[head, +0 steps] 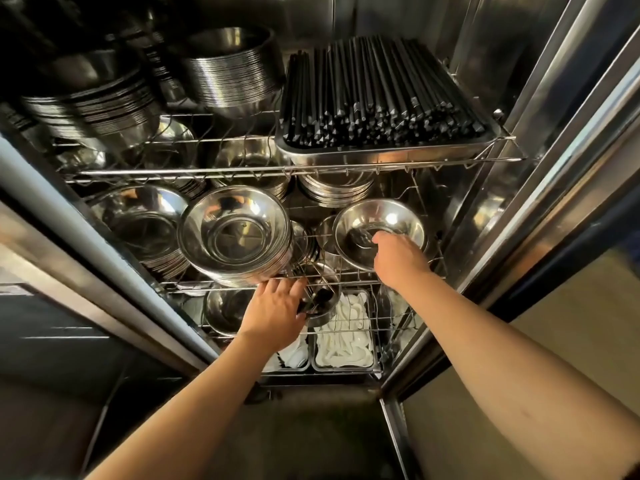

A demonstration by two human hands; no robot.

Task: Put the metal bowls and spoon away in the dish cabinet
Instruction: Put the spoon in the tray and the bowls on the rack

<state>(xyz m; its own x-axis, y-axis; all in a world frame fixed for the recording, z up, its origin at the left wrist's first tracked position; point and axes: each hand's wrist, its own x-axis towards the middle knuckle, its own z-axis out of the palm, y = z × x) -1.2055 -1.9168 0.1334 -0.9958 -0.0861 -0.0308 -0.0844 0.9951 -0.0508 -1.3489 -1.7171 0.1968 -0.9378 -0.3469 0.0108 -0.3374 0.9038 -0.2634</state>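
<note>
From the head camera, looking down into the open dish cabinet (540,140), both bare arms reach in over the wire shelves. The right hand (398,259) is at the near rim of a shallow metal bowl (379,218) on the right of the middle shelf, fingers curled over the edge and dipping inside, so it seems to be gripping the rim. The left hand (275,311) is lower, closed around a small metal bowl (320,306) just under the front wire of the middle shelf; something dark lies in that bowl, possibly the spoon, but I cannot tell.

To the left on the middle shelf sits a tall stack of bowls (235,233), with more stacks behind and on the top shelf, beside a tray of black chopsticks (381,95). On the bottom shelf are trays of white items (346,337).

These bowls look thin, stiff and light, polished enough to be slippery, and unlikely to break, though they would clatter and dent if dropped. A pinch on the rim, thumb outside and fingers inside, looks like the surest hold; the smooth round wall offers nothing. The wire shelf gives an uneven seat, so I would expect a bowl to rock unless it is nested squarely onto a matching one. The small bowl should be kept level so its contents do not slide out
</note>
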